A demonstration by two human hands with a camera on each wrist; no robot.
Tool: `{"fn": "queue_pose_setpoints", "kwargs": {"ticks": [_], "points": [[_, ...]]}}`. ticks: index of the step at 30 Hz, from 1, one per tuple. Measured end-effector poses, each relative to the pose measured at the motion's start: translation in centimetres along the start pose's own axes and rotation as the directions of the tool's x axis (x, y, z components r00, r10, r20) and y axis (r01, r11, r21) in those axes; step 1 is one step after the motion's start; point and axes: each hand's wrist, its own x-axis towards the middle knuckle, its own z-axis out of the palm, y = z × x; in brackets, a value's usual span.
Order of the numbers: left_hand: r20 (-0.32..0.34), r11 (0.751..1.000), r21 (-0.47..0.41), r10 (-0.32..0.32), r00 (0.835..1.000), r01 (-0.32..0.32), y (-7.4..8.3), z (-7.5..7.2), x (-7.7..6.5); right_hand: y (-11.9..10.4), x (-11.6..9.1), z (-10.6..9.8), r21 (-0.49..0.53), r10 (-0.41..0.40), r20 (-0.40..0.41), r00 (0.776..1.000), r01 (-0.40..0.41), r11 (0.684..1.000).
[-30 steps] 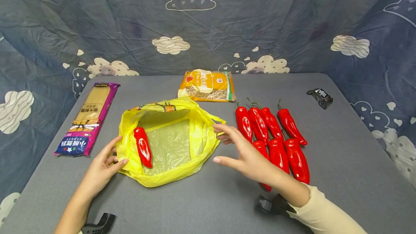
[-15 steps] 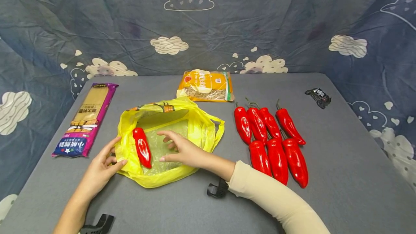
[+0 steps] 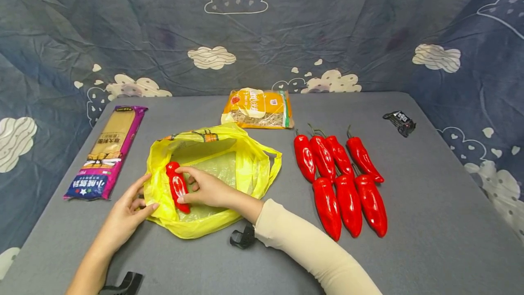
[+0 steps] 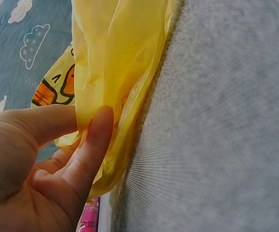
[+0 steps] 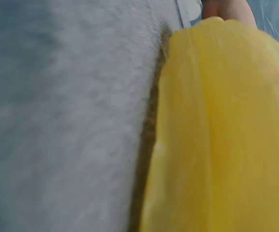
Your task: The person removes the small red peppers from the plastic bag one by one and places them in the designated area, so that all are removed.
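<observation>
A yellow plastic bag (image 3: 196, 230) lies with its mouth spread wide on the table. My left hand (image 3: 130, 205) pinches the bag's left side between thumb and fingers, as the left wrist view shows with the bag wall (image 4: 115, 58) in its grip. Inside the bag, near that side, is a red pepper (image 3: 177, 185). My right hand (image 3: 210, 188) reaches in over the right rim and holds this pepper with thumb and curled fingers. Yellow plastic (image 5: 226, 125) fills much of the right wrist view and hides the pepper there.
Several red peppers (image 3: 326, 201) lie in two rows right of the bag. Spaghetti in a purple pack (image 3: 107, 151) lies at the left. An orange food packet (image 3: 258, 109) is behind the bag, and a small black packet (image 3: 400, 123) lies far right.
My right hand has moved left from beside the pepper rows into the bag and taken hold of the pepper there. My left hand has stayed on the bag's side.
</observation>
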Motion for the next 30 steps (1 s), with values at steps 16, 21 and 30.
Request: {"fn": "queue_pose_setpoints", "kwargs": {"ticks": [16,21,30], "points": [[-0.001,1.0,0.007,-0.006,1.0,0.006,0.0,0.2,-0.2,-0.5,0.4,0.3,0.055,0.161,0.005,0.987,-0.161,0.986],[0.002,1.0,0.009,-0.002,1.0,0.002,0.0,0.2,-0.2,-0.2,-1.0,-0.8,0.143,0.161,0.004,0.987,-0.16,0.977],[-0.006,1.0,0.027,0.005,1.0,-0.004,0.2,0.1,-0.1,-1.7,-5.9,-4.0,0.172,0.022,-0.062,0.998,-0.011,0.985]]}}
